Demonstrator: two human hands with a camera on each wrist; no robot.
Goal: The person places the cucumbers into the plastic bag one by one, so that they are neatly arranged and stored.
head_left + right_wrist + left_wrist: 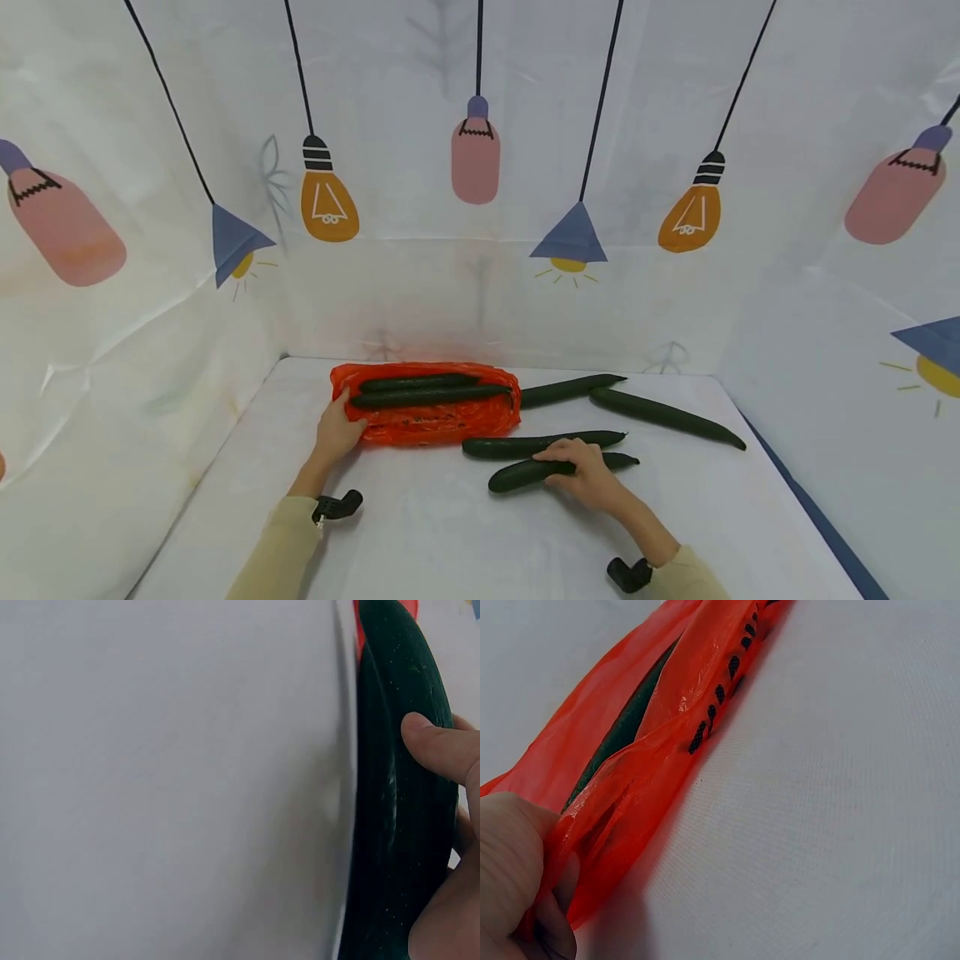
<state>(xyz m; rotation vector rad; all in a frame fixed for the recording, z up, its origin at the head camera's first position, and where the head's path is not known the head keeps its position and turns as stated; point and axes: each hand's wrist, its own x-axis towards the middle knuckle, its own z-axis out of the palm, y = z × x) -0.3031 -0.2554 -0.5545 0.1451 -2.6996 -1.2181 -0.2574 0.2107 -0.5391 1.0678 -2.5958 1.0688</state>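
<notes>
An orange-red plastic bag (408,432) lies on the white table, with two long green cucumbers (427,398) in its opening. My left hand (339,432) pinches the bag's left end; in the left wrist view thin film (622,810) runs between thumb and fingers. Further right, my right hand (588,475) grips a cucumber (517,477) round its middle, the thumb lying along its near side in the right wrist view. A second cucumber (495,448) lies just behind the held one. Whether the held cucumber touches the table cannot be told.
Two more cucumbers lie at the back right: one (562,392) reaches to the bag's right edge, the other (667,417) slants toward the table's right side. White sheets printed with lamps (476,162) enclose the white table (420,542) at the back and sides.
</notes>
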